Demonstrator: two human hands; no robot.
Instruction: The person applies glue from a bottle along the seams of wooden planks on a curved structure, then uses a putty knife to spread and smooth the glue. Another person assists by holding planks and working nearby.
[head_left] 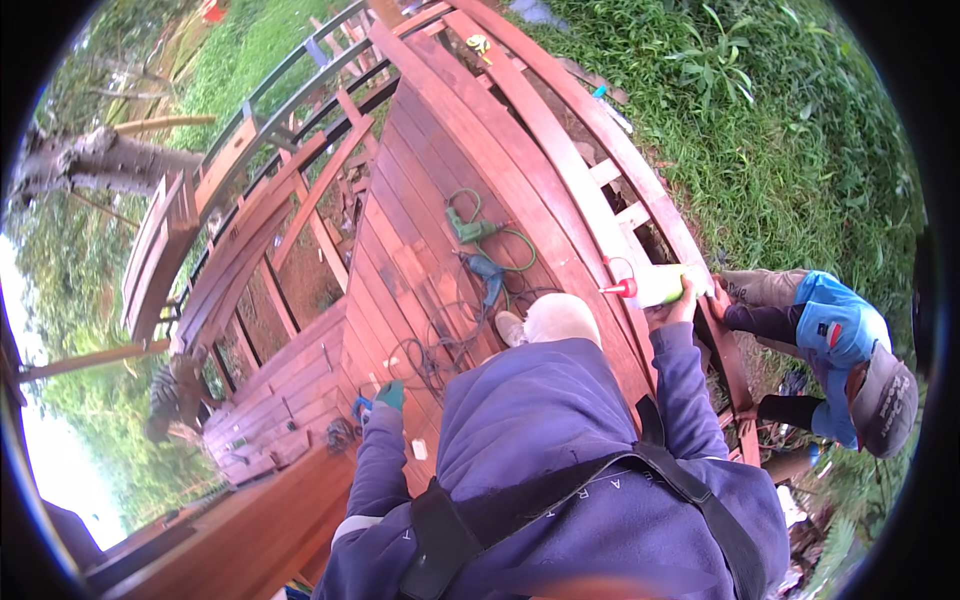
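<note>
My right hand (684, 305) is closed round a squeeze bottle (657, 286) with a red nozzle cap and a pale green and white body. The bottle lies nearly level over the curved reddish beams (572, 185), its nozzle pointing left. My left hand (389, 394), covered by what looks like a green glove, is low over the deck boards (385, 270). A small blue object (362, 407) shows right beside it; whether I hold it is unclear, as the fingers are too small to make out.
A green power drill (474, 231) and a blue power tool (487, 275) lie on the deck among tangled cords (440, 345). A tape measure (479, 44) rests on a far beam. At right, a co-worker in a blue shirt (845, 320) bends with hands on the outer beam. Open framing gaps lie left.
</note>
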